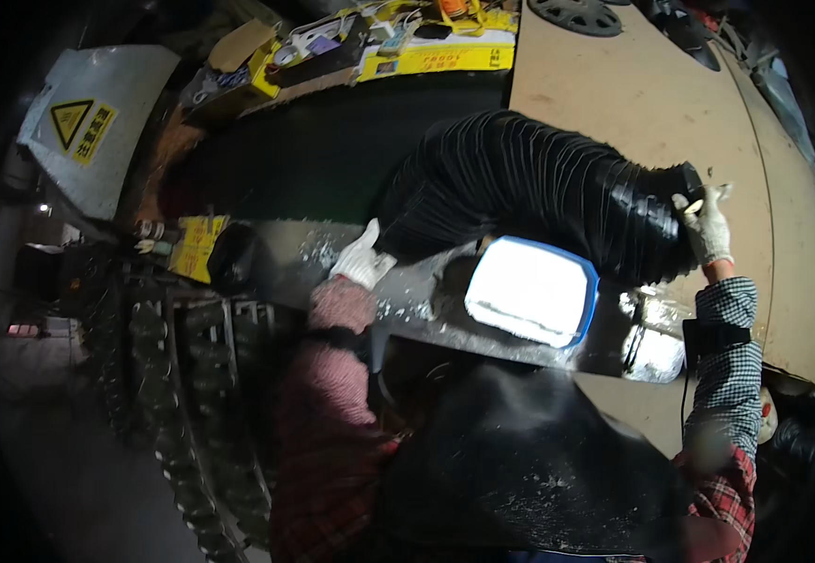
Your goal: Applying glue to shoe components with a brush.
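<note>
A long black pleated bellows [529,174] lies in an arch across the bench, with its folds fanned out along the top. At its left end is my left hand [362,260] in a white knit glove, thumb raised and fingers spread beside the lowest folds. My right hand [710,233], gloved too, is at the bellows' right end with its fingertips against the end rim. A small pale yellow sliver shows between those fingers, too small to name. Below the arch stands a blue-rimmed tray [591,305], its white inside washed out by glare.
A clear plastic container [653,349] stands right of the tray. Yellow cartons [436,62] with small items line the back. A brown board [736,281] covers the right side, with a black slotted disc [576,16] on it. Dark coiled strips [159,375] stand at left.
</note>
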